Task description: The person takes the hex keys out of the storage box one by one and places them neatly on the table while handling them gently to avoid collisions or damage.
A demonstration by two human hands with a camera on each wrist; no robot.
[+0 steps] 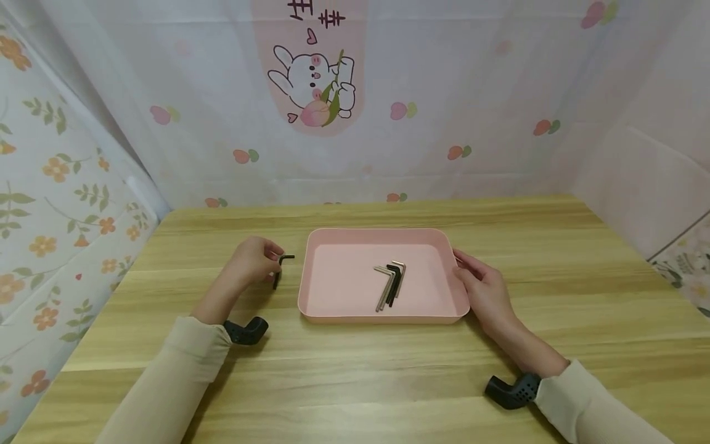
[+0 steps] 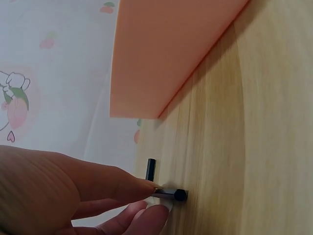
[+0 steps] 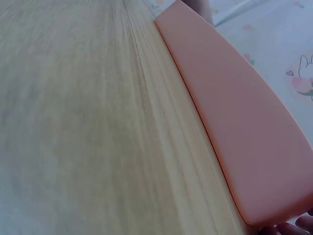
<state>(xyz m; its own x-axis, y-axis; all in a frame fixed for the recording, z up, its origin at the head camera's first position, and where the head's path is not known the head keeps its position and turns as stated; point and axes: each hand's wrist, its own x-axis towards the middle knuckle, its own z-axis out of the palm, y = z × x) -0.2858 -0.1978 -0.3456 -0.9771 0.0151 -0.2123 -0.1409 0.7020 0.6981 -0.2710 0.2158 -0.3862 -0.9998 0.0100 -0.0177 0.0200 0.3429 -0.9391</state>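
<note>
Left of the pink tray [image 1: 335,283], my left hand [image 1: 252,264] pinches a black hex key [image 1: 287,256] between thumb and fingers. Seen in the left wrist view, the short arm of this hex key [image 2: 151,170] sticks up past the fingertips, and its other end lies close over the wood. My right hand [image 1: 488,296] grips the tray's right side, thumb at the rim and fingers along the outer wall. Inside the tray, right of its middle, lie black hex keys [image 1: 394,285] and silver hex keys [image 1: 383,292], bunched together with their long arms slanting alike.
The tray stands on a wood-grain table [image 1: 355,382]. Behind it hangs a white curtain [image 1: 421,74] with a rabbit print, and a floral cloth [image 1: 50,203] borders the left side. Dark wrist devices [image 1: 246,331] sit at both sleeve cuffs.
</note>
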